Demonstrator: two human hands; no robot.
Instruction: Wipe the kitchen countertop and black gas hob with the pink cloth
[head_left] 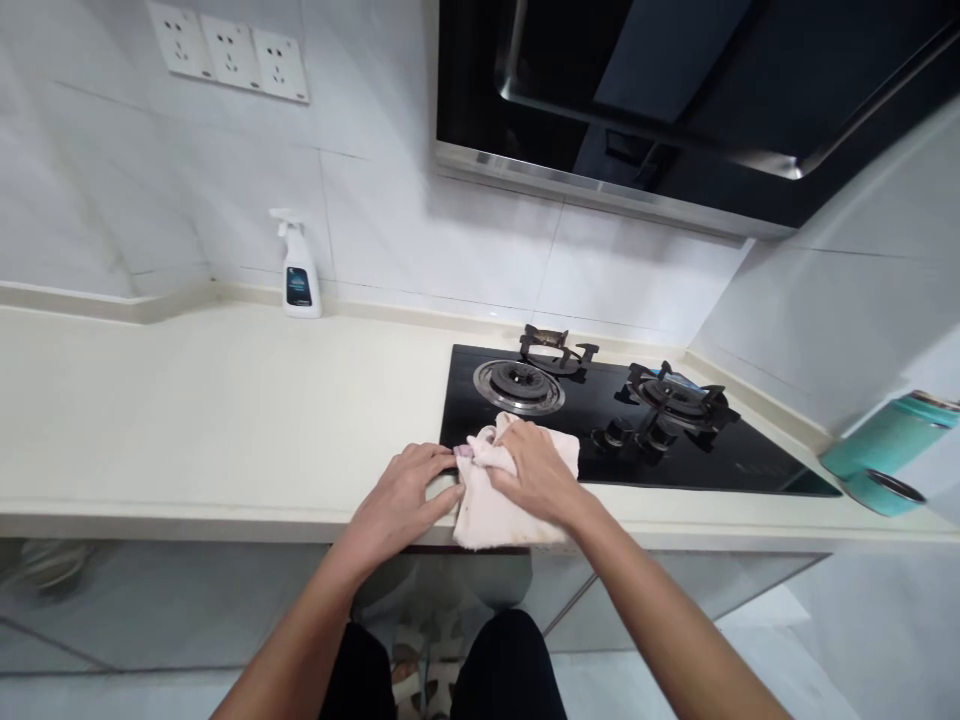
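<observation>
A pale pink cloth (499, 505) lies bunched over the front left part of the black gas cooktop (540, 455) and hangs slightly over the counter's front edge. My right hand (534, 470) is closed on the cloth's gathered top, pressing it down. My left hand (409, 500) rests on the counter at the cooktop's front left corner. Its fingertips touch the cloth's left edge, with the thumb held apart from the fingers. Just behind the cloth is the left burner (519, 386), its pan support (555, 350) off it and standing behind.
A white spray bottle (301, 275) stands against the wall. The right burner (675, 400) keeps its support on. A teal flask (892, 435) and a teal cup-like piece (885, 492) are at the far right. A range hood (615, 195) overhangs the cooktop.
</observation>
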